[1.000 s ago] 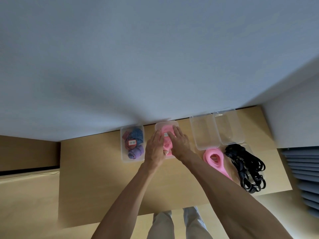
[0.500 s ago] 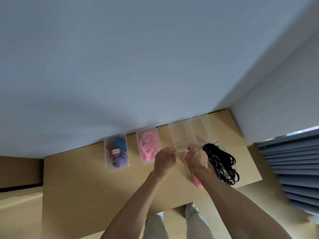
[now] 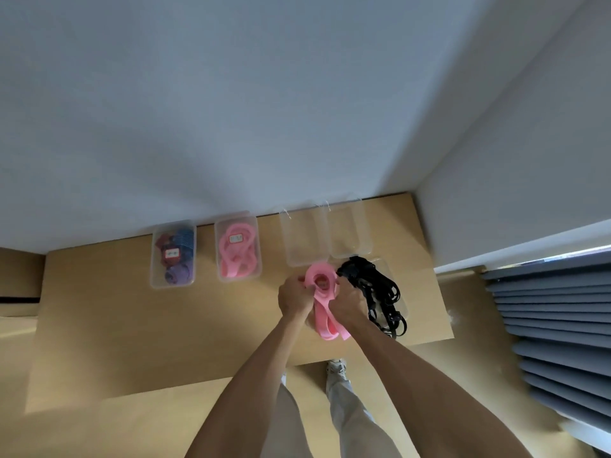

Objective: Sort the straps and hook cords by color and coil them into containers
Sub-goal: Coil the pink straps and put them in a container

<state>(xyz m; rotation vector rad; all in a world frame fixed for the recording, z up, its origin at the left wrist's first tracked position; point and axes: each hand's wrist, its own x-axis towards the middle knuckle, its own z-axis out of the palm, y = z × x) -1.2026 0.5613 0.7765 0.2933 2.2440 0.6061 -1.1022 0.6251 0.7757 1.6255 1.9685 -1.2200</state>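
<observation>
Both hands, left hand [image 3: 295, 297] and right hand [image 3: 348, 300], curl their fingers round the pink strap [image 3: 322, 297] above the table [image 3: 132, 309] before two empty tubs [image 3: 302, 241]; keep each turn flat and tight when coiling.

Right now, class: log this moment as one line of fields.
left hand: grips pink strap | right hand: grips pink strap | black cords: loose on table | two clear boxes: empty
</observation>
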